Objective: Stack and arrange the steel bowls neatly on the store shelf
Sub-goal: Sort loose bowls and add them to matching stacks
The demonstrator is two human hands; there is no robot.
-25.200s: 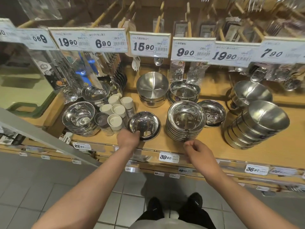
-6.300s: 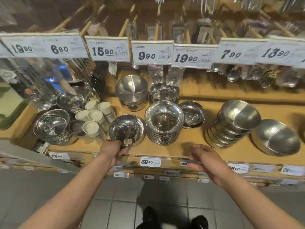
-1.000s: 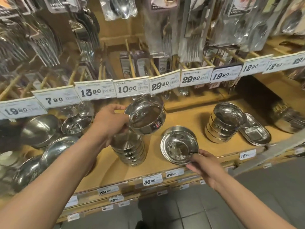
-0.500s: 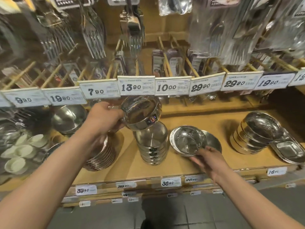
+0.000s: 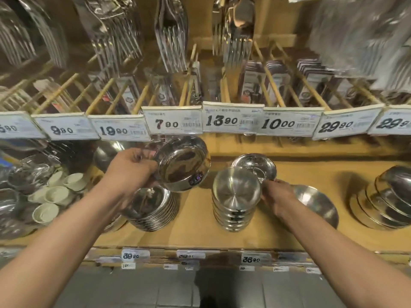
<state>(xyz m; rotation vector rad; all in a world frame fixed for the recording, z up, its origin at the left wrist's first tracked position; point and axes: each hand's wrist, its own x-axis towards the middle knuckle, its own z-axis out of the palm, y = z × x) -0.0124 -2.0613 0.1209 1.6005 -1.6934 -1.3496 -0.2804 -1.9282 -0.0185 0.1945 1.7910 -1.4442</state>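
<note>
My left hand point(image 5: 131, 168) grips the rim of a round, shiny steel bowl point(image 5: 182, 163), held tilted above the wooden shelf point(image 5: 289, 230), its mouth facing me. My right hand point(image 5: 277, 196) pinches the rim of a shallow bowl point(image 5: 255, 166) behind a nested bowl stack point(image 5: 235, 198). 1 plate stack point(image 5: 153, 207) sits below.

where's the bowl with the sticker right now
Head view, left of centre: the left hand holds the stickered bowl tilted in the air, under the 7.90 price tag.

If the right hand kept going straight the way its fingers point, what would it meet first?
The right hand already pinches the small steel bowl at its rim; straight on lies that bowl, then probably the shelf's back ledge. Depth is uncertain.
</note>
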